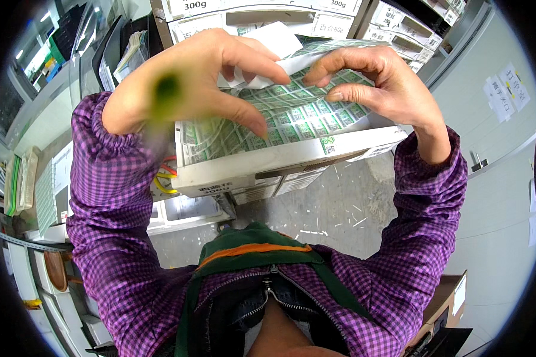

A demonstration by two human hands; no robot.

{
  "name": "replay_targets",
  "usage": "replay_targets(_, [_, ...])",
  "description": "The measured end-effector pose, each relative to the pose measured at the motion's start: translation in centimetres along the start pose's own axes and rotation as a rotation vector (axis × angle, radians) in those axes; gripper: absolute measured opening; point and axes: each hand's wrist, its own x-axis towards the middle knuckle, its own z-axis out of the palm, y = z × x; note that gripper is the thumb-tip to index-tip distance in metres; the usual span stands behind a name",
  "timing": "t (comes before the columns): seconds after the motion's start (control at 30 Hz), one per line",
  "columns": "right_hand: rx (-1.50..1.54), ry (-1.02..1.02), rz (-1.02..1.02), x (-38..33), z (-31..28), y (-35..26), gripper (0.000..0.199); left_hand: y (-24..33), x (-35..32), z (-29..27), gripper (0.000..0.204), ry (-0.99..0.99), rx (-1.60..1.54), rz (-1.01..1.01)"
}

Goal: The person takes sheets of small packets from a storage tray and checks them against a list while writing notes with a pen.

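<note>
Sheets of small green-and-white labels (pixel 315 119) fill a shallow white drawer (pixel 292 157) held out in front of my chest. The upper sheets bend upward, their pale backs and edges showing. My left hand (pixel 205 83) reaches over the drawer's left part, thumb and index finger well apart above the labels; its other fingers are partly hidden beside a white sheet (pixel 275 40). From the right, my right hand (pixel 384 83) curls its fingers and thumb around the bent upper sheets. A blurred green spot covers part of the left hand.
Labelled white drawers (pixel 265 18) stand at the back, with folders (pixel 134 56) at the back left. A pale door (pixel 494 119) is on the right. Paper scraps lie on the grey floor (pixel 339 199). A cardboard box (pixel 449 300) stands low on the right.
</note>
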Motion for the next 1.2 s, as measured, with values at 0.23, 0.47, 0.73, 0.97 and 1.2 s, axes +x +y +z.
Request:
replay_targets(0.23, [-0.021,-0.017,-0.015,-0.1,0.2,0.5,0.03,-0.5,-0.2,0.3,0.052,0.034,0.012,0.042])
replay_targets(0.47, [-0.314,0.058,-0.073,-0.1,0.9,-0.8,0.027,0.1,-0.1,1.9,0.021,0.245,0.377,0.129])
replay_targets(0.73, [-0.548,-0.129,-0.12,-1.8,-0.9,-0.1,0.049,-0.2,0.2,2.2,0.014,0.393,0.444,0.084])
replay_targets(0.97, [-0.771,-0.091,-0.091,-2.1,-1.0,-0.6,0.039,-0.3,0.3,2.5,0.024,0.418,0.402,0.123])
replay_targets(1.2, [-0.88,0.057,-0.128,-2.2,-1.4,-0.1,0.019,0.4,-0.3,1.9,0.035,0.258,0.453,0.177])
